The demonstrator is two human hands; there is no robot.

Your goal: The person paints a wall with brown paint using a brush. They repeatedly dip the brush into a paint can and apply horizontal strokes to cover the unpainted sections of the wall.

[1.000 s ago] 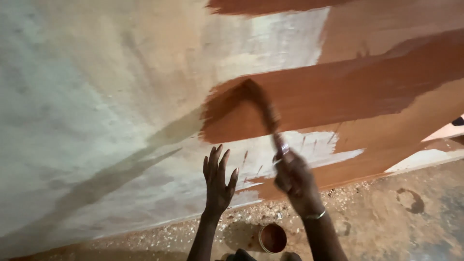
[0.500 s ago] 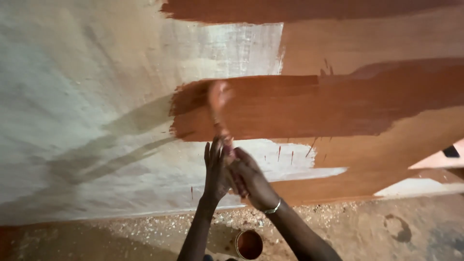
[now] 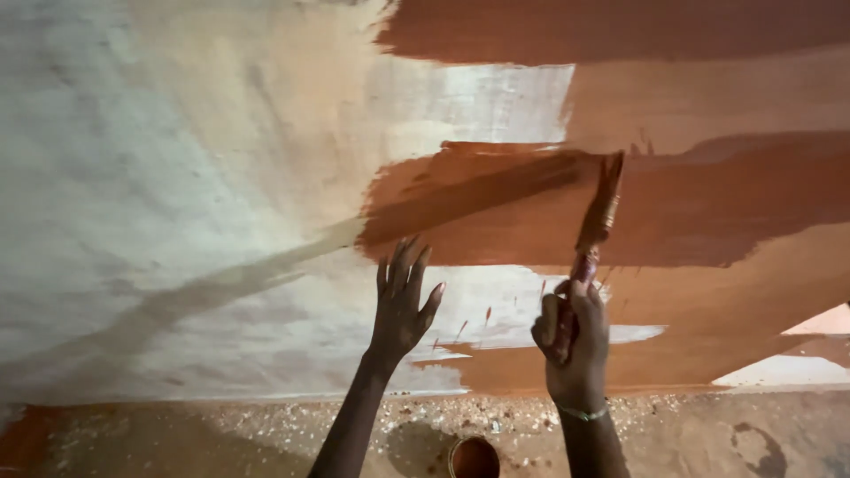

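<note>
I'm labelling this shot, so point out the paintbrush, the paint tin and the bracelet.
paintbrush (image 3: 598, 211), head view, on the bristles.
paint tin (image 3: 474, 458), head view, on the paint inside.
bracelet (image 3: 582, 412), head view, on the band at the wrist.

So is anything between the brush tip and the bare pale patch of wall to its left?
Nothing visible. The brush in the right hand lies on wet brown paint; the left hand rests lower, clear of that stretch of wall.

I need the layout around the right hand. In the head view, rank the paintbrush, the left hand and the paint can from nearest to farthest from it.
1. Paintbrush: gripped in the right hand, bristles up on the wall.
2. Paint can: below and left, on the floor.
3. Left hand: to the left, spread on the wall; close to the can's rank.
</note>
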